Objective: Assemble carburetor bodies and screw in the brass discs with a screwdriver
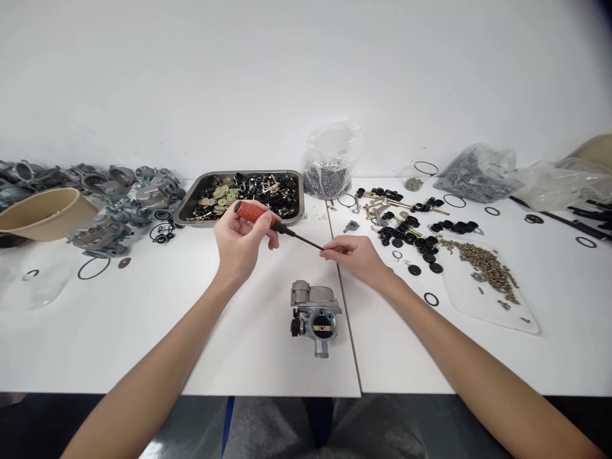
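Observation:
My left hand (241, 245) is closed round the red handle of a screwdriver (268, 220), held above the white table. Its black shaft points right and slightly down. My right hand (356, 258) pinches at the tip of the shaft, fingers pressed together on something too small to make out. A grey metal carburetor (314, 312) stands on the table just below and between both hands, untouched.
A metal tray (189, 207) of black and brass small parts sits behind my left hand. Grey carburetor bodies (119, 197) and a tan bowl (45, 213) lie at left. Black caps (411, 239), brass screws (485, 264), O-rings and plastic bags (329, 162) spread at right.

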### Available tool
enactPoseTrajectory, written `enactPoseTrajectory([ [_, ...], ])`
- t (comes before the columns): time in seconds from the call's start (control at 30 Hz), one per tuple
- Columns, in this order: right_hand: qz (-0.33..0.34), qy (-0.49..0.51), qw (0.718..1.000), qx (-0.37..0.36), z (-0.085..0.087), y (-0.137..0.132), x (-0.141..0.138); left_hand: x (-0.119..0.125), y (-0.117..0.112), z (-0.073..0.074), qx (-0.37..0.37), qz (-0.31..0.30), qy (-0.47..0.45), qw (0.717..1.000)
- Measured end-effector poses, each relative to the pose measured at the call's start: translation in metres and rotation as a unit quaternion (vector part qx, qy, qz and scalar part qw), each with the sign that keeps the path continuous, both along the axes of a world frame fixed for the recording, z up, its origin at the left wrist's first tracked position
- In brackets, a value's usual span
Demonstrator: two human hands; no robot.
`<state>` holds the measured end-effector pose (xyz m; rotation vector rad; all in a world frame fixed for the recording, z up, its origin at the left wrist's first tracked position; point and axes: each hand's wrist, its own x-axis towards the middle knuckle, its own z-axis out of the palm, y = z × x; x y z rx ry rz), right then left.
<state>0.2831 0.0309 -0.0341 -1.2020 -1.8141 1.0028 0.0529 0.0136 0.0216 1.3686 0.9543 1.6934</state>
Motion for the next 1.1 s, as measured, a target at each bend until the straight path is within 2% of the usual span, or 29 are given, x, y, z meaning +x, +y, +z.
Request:
enactPoseTrajectory([
  [0.27, 0.000, -0.009, 0.999, 0.035, 0.002, -0.002, 0.000, 0.000, 0.000, 0.001, -0.005, -0.003, -0.011, 1.000],
  [0.53, -0.010, 0.031, 0.997, 0.073, 0.001, -0.002, -0.001, 0.003, 0.001, 0.002, -0.055, 0.014, -0.062, 0.996],
  [0.73, 0.007, -0.004, 0.992, 0.124, 0.003, -0.006, -0.002, 0.004, -0.001, 0.003, -0.054, 0.015, -0.054, 0.997],
  [0.9, 0.042, -0.026, 0.993, 0.107, 0.010, -0.012, -0.006, 0.003, -0.004, 0.008, -0.039, -0.016, -0.047, 0.998],
  [1.1, 0.026, -0.031, 0.999, 0.008, 0.029, -0.019, -0.008, -0.001, -0.003, 0.015, -0.041, 0.010, -0.064, 0.997],
])
